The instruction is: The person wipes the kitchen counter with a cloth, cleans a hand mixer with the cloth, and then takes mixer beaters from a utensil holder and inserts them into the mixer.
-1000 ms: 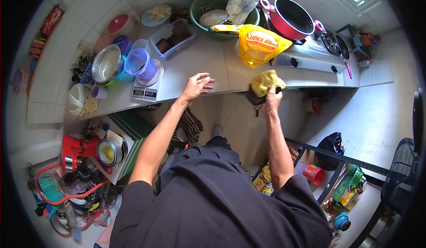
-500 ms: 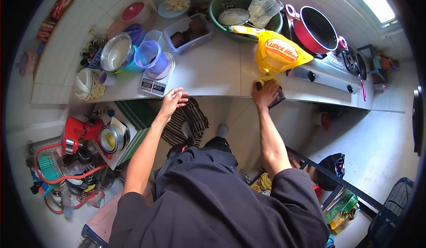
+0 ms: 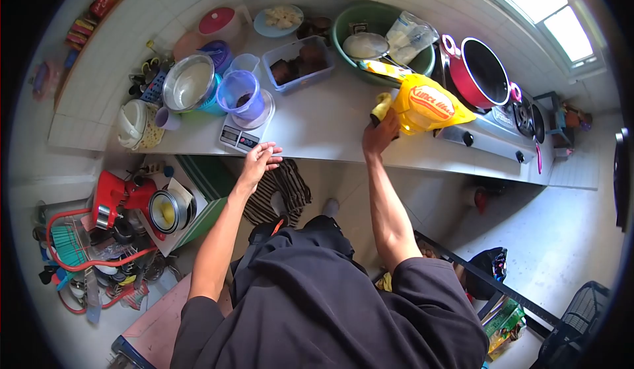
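My left hand point(image 3: 259, 166) is at the counter's front edge, just below the kitchen scale point(image 3: 246, 135). Its fingers are apart and hold nothing. On the scale stands a purple plastic jug point(image 3: 240, 95) with a little dark stuff inside. My right hand point(image 3: 381, 135) is closed over the counter on a yellow-and-dark cloth point(image 3: 381, 107); the fingers cover much of it. Close beside that hand, on its right, lies a yellow printed pouch point(image 3: 428, 105).
A green basin point(image 3: 341, 28) with bags and utensils stands behind the pouch. To the right, a red pot point(image 3: 484, 73) sits on the gas stove point(image 3: 492, 133). A clear container point(image 3: 298, 65) of dark pieces and a metal bowl point(image 3: 188, 83) are at the back left.
My right hand has moved left and away from me across the counter with the cloth. My left hand stays near the scale. The view has shifted slightly.
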